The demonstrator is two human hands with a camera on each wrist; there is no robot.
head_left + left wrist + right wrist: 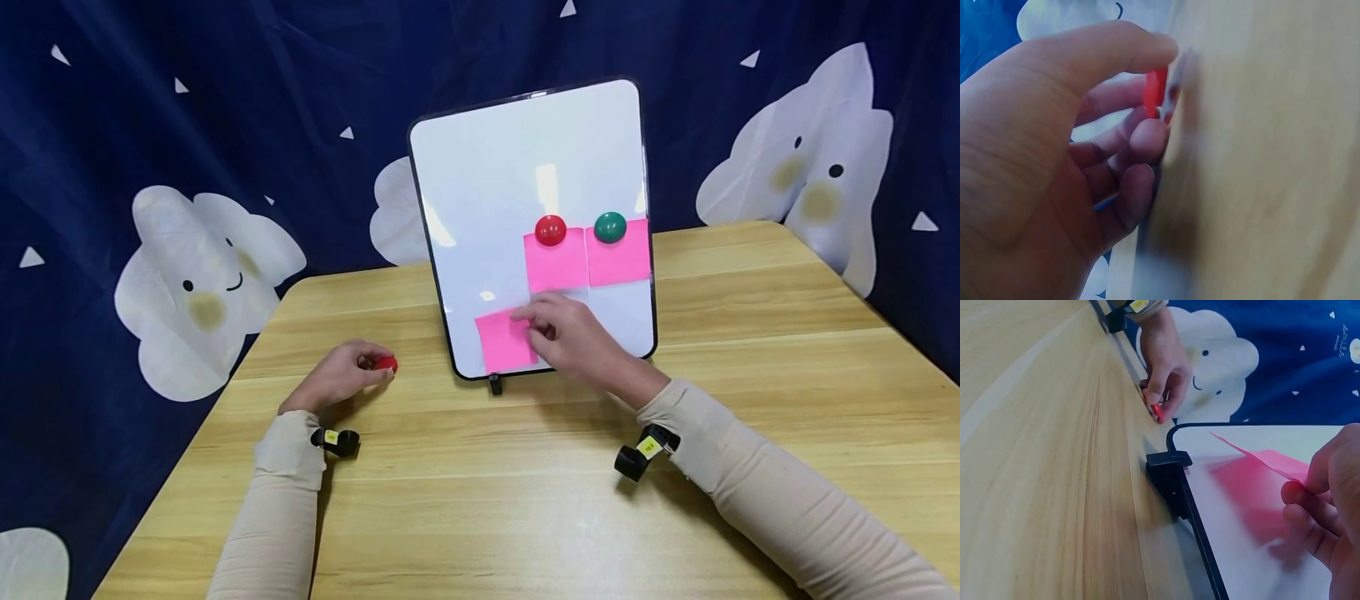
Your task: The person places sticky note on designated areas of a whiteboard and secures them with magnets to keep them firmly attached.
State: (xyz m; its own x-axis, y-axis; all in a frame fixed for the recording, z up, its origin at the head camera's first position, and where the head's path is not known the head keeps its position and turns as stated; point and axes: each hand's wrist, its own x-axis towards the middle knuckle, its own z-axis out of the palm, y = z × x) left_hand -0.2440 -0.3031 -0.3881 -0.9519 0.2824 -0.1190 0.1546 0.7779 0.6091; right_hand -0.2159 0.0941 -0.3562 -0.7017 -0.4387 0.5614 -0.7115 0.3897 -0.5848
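Note:
My left hand (343, 374) pinches a round red magnet (386, 364) low over the wooden table, left of the whiteboard. In the left wrist view the thumb and fingers grip the red magnet (1155, 90) by its edges. A pink sticky note (502, 343) is pinched by my right hand (573, 337) in front of the board's lower part. The right wrist view shows this note (1266, 464) tilted off the whiteboard surface (1197, 439), its reflection below. Higher on the whiteboard (487, 192), a red magnet (551, 230) and a green magnet (610, 227) sit on two more pink notes (557, 265).
The whiteboard stands upright on the wooden table (450, 500), with a black stand foot (495, 384) at its lower edge. Behind hangs a dark blue curtain (300, 100) with cloud and triangle prints. Black wrist cameras (637, 454) are strapped over both sleeves.

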